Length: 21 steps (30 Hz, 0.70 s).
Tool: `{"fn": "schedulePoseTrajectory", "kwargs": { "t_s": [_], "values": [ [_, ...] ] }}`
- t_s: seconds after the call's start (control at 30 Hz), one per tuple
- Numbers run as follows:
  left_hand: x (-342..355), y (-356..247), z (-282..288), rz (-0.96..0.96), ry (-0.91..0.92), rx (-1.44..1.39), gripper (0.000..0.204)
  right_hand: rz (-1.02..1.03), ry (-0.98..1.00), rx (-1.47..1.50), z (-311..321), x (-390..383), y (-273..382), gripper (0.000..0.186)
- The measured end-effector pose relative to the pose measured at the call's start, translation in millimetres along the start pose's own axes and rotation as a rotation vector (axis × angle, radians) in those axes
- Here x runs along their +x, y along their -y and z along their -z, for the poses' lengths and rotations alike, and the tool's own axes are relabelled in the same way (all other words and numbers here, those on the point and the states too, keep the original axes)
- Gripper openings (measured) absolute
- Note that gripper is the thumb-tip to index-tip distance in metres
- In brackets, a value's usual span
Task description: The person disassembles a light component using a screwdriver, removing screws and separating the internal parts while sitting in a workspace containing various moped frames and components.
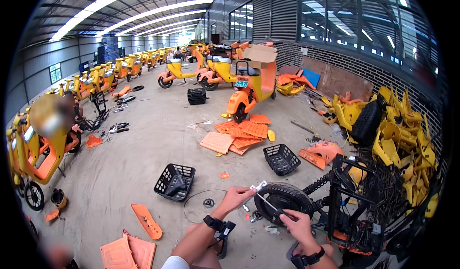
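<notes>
My left hand (236, 198) is closed on a small silver metal bracket (259, 186), held up in front of a scooter's rear wheel (282, 199). My right hand (299, 227) grips a screwdriver (271, 205) by its dark handle; the slim metal shaft slants up and left toward the bracket. Whether its tip touches the bracket is too small to tell. The wheel belongs to a stripped black scooter frame (352, 206) with coil springs, which lies to the right of my hands. Small metal parts are scattered on the floor below.
Black crates stand ahead, one (174, 183) with a dark part inside, another (281, 159) beyond the wheel. Orange panels (242, 135) lie before an orange and yellow scooter (254, 89). Yellow body parts (397, 139) heap up at right. Parked scooters line the left, with another person there.
</notes>
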State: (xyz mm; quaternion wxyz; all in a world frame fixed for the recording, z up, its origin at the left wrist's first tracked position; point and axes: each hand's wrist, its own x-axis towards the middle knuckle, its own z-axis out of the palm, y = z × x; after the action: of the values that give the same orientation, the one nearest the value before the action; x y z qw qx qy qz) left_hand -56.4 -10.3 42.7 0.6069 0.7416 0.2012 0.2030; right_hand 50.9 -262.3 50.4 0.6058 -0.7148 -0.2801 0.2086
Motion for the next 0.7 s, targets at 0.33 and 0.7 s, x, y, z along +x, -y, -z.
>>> {"fn": "schedulePoseTrajectory", "kwargs": {
  "t_s": [0.33,0.7],
  "values": [
    [-114.2,13.8,-45.4,-0.115,0.11,-0.145,0.039,-0.552,0.227,0.533,50.3,-160.8,-58.4,0.022],
    [-147.8,67.8,-23.4,0.125,0.054,-1.439,0.036,-0.6,-0.111,0.964,-10.9,-191.0,-32.2,0.028]
  ]
}}
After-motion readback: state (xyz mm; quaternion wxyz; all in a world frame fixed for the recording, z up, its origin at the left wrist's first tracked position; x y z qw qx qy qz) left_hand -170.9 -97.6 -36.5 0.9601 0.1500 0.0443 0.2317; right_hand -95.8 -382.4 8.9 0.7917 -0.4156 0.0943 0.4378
